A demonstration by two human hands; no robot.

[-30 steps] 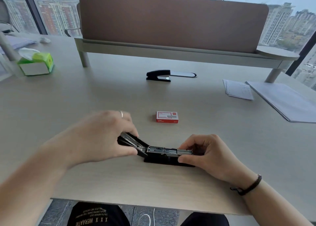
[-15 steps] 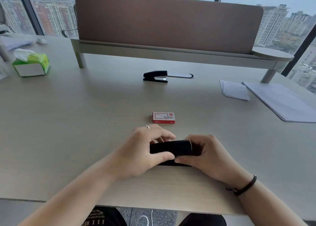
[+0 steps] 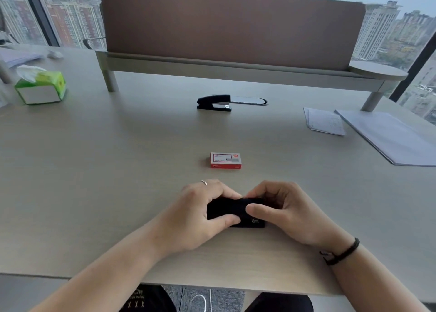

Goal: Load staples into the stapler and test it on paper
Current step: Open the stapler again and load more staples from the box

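Note:
A black stapler point(image 3: 232, 209) lies closed on the table near the front edge, held from both sides. My left hand point(image 3: 200, 214) wraps over its left end with the thumb along the front. My right hand point(image 3: 283, 211) grips its right end, thumb pressed on the top. Just behind the hands sits a small red and white staple box point(image 3: 225, 160), closed. A folded sheet of paper point(image 3: 325, 122) and a larger stack of paper point(image 3: 391, 137) lie at the right.
A second black stapler point(image 3: 215, 102) rests farther back at the centre, next to a grey oval cable port point(image 3: 250, 100). A green tissue box point(image 3: 41, 86) stands at the far left. A brown divider panel point(image 3: 231, 26) on a raised shelf runs across the back.
The stapler stood open with its metal magazine showing; my left hand has swung the top arm down and it is now closed under both hands.

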